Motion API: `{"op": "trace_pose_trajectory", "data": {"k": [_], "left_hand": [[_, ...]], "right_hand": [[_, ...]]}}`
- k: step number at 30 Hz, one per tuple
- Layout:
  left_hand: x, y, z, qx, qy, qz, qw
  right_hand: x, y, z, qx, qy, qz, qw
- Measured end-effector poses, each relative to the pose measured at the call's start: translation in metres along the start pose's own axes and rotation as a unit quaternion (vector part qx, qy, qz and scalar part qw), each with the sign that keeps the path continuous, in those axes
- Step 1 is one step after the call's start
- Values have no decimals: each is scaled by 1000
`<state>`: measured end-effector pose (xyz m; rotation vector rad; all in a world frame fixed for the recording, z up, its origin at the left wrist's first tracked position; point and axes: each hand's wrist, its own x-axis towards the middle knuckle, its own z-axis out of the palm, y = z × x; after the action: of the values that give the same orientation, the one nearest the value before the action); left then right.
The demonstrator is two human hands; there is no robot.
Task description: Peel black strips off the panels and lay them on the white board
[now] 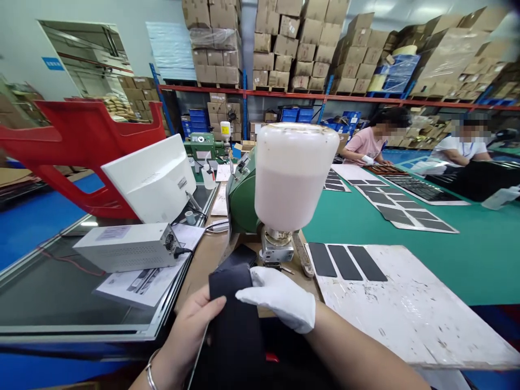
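Observation:
A flat black rectangular piece [231,280], its exact kind unclear, is held up in front of me at the bottom centre. My left hand [199,313], bare with a bangle at the wrist, grips its left edge, thumb on the near face. On the right edge, my white-gloved right hand [284,299] pinches the same piece between thumb and fingers; the fingertips are partly hidden behind it. Just beyond stands a green machine [244,203] with an upturned plastic bottle [290,184] of milky liquid above its metal head [278,252]. More dark pieces [239,255] lie beside that head.
Three dark strips [344,262] lie on a stained white board [398,303] at right. Beyond, boards with dark panels [400,203] cover part of a green table [483,238], where two people work. Left are a white monitor [152,179], a power box [125,249] and a red stool [89,141].

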<state>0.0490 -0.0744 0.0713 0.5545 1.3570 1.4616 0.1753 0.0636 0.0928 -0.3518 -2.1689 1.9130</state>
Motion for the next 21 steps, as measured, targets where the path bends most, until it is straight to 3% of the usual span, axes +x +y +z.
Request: {"op": "trace_pose_trajectory", "data": {"k": [5, 8, 11, 13, 18, 21], "left_hand": [[12, -11, 16, 78, -141, 3, 987], [22, -23, 28, 165, -217, -15, 962], [33, -33, 41, 188, -292, -50, 937], [43, -34, 50, 162, -287, -52, 943], [66, -19, 78, 59, -182, 0, 982], [70, -9, 85, 30, -190, 7, 981]], "right_hand": [[-26, 13, -11, 31, 96, 144, 984], [-50, 27, -27, 55, 163, 149, 974], [-74, 36, -50, 94, 256, 128, 954], [-89, 37, -65, 136, 287, 114, 941], [-113, 39, -92, 196, 289, 110, 930], [-113, 43, -99, 186, 330, 108, 919]]}}
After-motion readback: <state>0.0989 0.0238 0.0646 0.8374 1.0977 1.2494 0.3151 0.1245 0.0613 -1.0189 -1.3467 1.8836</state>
